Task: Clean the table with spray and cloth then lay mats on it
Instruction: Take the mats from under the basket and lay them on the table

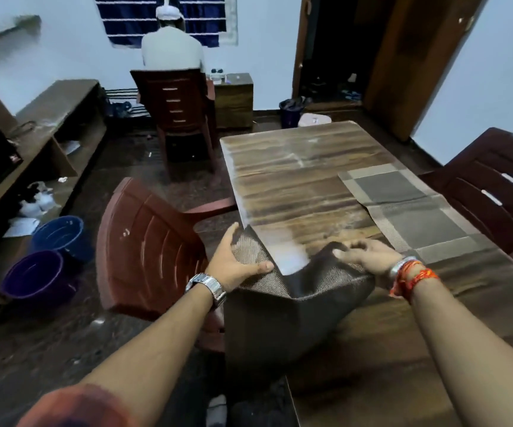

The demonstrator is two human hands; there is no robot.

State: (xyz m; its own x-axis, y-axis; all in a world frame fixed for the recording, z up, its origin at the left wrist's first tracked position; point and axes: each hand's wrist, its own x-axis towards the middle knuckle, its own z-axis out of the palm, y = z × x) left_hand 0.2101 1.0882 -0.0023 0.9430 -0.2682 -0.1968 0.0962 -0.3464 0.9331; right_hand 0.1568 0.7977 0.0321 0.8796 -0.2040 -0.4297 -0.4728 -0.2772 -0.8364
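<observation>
A dark woven mat (282, 315) hangs bent over the near left edge of the wooden table (282, 180). My left hand (233, 263) grips the mat's left corner, which sticks up off the table edge. My right hand (369, 257) grips the mat's other upper corner just above the tabletop. Between my hands the mat sags in a fold. Two grey checked mats (387, 188) (424, 229) lie flat along the table's right side. No spray bottle or cloth is in view.
A red plastic chair (147, 241) stands close to the table's left side. A dark chair (495, 186) is at the right. A person sits on another chair (178, 106) at the back. Two tubs (39, 272) sit on the floor at the left by a low shelf (48, 124).
</observation>
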